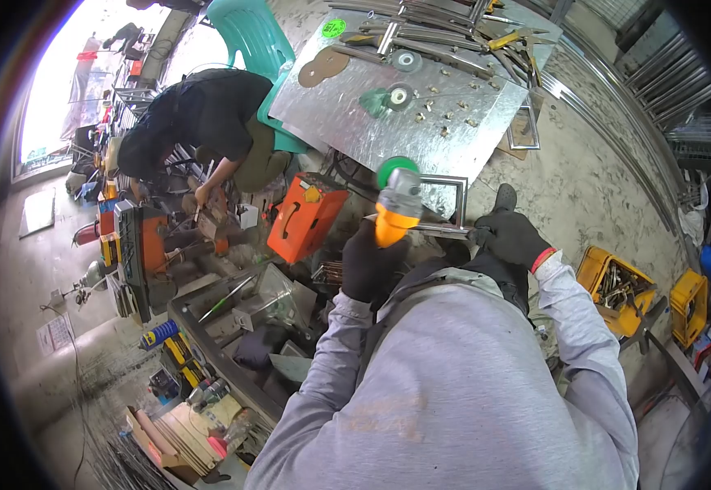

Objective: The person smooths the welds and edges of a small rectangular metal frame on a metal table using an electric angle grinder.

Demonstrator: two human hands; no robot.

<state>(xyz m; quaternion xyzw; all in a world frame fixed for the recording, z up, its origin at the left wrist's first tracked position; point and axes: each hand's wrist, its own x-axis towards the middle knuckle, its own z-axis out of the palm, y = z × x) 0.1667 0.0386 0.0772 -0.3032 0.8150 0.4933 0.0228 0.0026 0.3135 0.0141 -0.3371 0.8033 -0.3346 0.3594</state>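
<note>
My left hand (372, 263), in a black glove, is wrapped round the yellow body of an angle grinder (399, 208). The grinder's green disc (396, 170) is at its upper end, beside the left part of a rectangular metal frame (461, 200). My right hand (512, 238), also gloved in black, is closed on the frame's lower right corner. The frame lies partly against the near edge of a metal-topped table (421, 131). Small metal pieces (445, 131) and several round discs (398, 96) lie on the tabletop.
Another person (208, 114) crouches at the left near a green chair (245, 37). An orange toolbox (306, 216) stands left of the grinder. Yellow crates (645, 298) are at the right. Metal tubes (608, 131) lie along the floor. A dark-edged bin (233, 367) is at lower left.
</note>
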